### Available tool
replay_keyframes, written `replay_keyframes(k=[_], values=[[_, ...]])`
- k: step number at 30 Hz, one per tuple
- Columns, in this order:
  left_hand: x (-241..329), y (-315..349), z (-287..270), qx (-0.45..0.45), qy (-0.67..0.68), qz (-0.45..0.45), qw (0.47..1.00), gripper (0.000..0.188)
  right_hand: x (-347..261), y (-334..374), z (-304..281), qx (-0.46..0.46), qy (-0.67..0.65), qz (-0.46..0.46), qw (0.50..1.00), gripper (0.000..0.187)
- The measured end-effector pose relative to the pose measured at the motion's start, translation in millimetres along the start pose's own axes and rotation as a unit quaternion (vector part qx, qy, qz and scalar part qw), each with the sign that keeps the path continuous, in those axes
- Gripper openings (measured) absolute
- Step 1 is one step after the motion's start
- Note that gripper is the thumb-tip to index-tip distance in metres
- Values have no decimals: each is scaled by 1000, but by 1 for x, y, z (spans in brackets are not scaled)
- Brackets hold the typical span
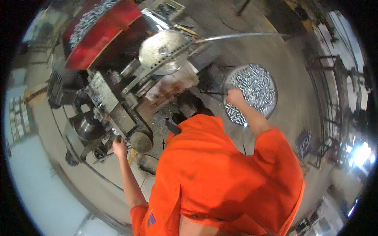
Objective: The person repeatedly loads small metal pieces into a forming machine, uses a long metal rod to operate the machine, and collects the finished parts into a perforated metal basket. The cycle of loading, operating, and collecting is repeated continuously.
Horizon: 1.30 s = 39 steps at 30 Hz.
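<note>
My left hand [119, 146] is closed beside the metalworking machine [118, 114], close to a bright metal part; what its fingers grip, if anything, I cannot make out. Out to the right, my right hand [235, 96] reaches over the left side of a round tub [276, 93] filled with small shiny metal cylinders [256, 88]. Its fingers curl inward, and whatever is in them is hidden. Both bare forearms come out of orange sleeves, with the machine ahead and to the left of my body.
A red hopper [112, 27] heaped with silvery metal pieces [88, 23] rises at the far left. Near it stand a round metal disc [163, 49] and a bar with a row of holes. A long curved rod [244, 35] stretches rightward. Dark metal racks [328, 78] line the right side.
</note>
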<state>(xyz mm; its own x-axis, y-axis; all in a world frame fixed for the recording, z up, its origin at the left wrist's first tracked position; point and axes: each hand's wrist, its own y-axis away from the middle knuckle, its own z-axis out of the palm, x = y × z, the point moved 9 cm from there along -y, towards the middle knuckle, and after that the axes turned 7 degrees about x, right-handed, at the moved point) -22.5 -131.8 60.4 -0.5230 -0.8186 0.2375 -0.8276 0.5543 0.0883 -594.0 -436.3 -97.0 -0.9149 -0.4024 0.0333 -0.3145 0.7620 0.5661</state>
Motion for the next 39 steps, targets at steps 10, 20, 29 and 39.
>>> replay_keyframes(k=[10, 20, 29, 39], values=[[11, 1, 0, -6, -17, -40, 999, 24, 23, -17, 44, 154, -56, 60, 985, 30], [8, 7, -3, -22, 43, 8, 999, 26, 24, -22, 41, 269, -46, -62, 960, 18], [88, 21, -106, 93, 187, 118, 971, 21, -158, 76, -215, 367, -363, -356, 779, 21], [171, 55, -89, -14, 357, 148, 922, 45, -382, 197, -302, 252, -290, -654, 651, 21]])
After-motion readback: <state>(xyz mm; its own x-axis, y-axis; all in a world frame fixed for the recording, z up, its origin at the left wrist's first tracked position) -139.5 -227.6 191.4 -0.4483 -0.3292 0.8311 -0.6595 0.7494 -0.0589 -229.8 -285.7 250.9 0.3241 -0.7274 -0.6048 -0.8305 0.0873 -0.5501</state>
